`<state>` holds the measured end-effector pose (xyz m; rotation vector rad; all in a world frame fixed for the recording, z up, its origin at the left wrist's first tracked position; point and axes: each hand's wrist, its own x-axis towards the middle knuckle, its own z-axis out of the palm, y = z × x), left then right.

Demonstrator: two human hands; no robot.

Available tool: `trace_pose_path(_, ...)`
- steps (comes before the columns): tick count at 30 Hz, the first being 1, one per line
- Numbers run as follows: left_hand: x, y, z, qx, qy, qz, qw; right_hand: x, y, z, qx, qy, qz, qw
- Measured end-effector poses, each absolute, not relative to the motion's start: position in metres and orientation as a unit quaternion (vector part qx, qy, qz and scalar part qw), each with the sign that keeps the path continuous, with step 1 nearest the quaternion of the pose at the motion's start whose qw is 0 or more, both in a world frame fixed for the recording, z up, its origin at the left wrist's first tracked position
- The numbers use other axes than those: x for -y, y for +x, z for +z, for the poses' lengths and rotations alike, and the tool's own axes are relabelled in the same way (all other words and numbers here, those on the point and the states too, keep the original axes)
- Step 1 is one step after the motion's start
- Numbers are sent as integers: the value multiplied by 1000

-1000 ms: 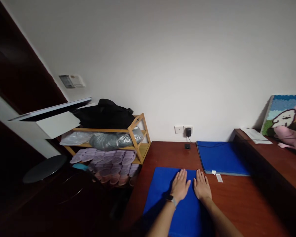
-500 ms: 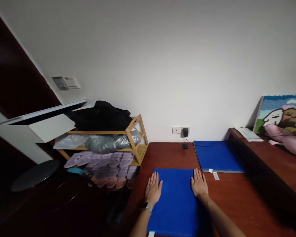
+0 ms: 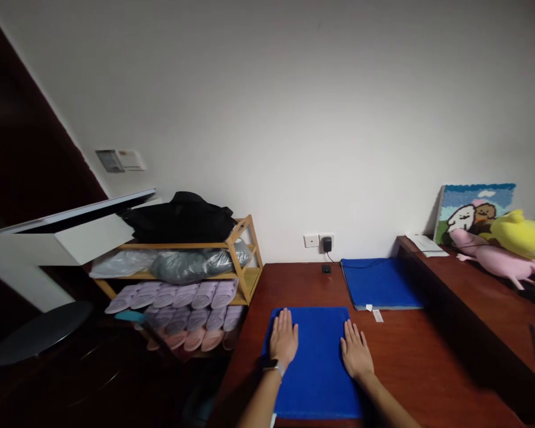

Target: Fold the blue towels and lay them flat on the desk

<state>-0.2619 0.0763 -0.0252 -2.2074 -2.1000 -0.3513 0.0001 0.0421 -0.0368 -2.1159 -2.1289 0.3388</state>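
Note:
A blue cloth [image 3: 318, 362] lies flat on the reddish-brown table [image 3: 428, 362], its far edge straight. My left hand [image 3: 284, 340] rests palm down on its left part near the far corner, fingers stretched out and nothing held. My right hand [image 3: 355, 352] lies flat at the cloth's right edge, fingers slightly spread, partly over the wood. Farther back on the right is a second blue cloth stack [image 3: 378, 283] with a grey underside, and small white tags [image 3: 378, 315] stick out at its near edge.
A wooden rack [image 3: 245, 261] with slippers [image 3: 205, 294], plastic-wrapped items and a black bag [image 3: 182, 220] stands left. Behind are a wall and a plugged-in charger [image 3: 327, 243]. A raised ledge on the right holds plush toys [image 3: 494, 258], a picture [image 3: 472, 208] and papers.
My left hand has shifted right, from the cloth's left edge onto its surface. My right hand has slid slightly nearer along the right edge. The view has turned a little to the right.

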Motion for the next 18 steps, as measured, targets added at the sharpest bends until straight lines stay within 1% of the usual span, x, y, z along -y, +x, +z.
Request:
trace_pose_path(2, -69, -217, -24, 634, -760, -142, 22, -43, 0, -35, 704, -698, 111, 62)
trace_pose_path(5, -54, -152, -33, 556, -817, -150, -30, -43, 1, -34, 716, -688, 105, 49)
trace_pose_path(8, -41, -130, -43, 569, -808, -139, -62, -42, 2, -36, 723, -683, 93, 37)
trace_pose_path(10, -34, -148, -43, 597, -789, -125, -68, -41, 2, -38, 717, -690, 90, 41)
trace_pose_path(12, -26, -187, -41, 631, -766, -108, -60, -41, 2, -41, 711, -695, 91, 53)
trace_pose_path(16, -2, -275, -43, 718, -690, -93, -6, -44, 1, -43, 708, -696, 95, 68)
trace_pose_path(18, 9, -302, -47, 741, -664, -95, 24, -45, 1, -39, 705, -699, 102, 64)
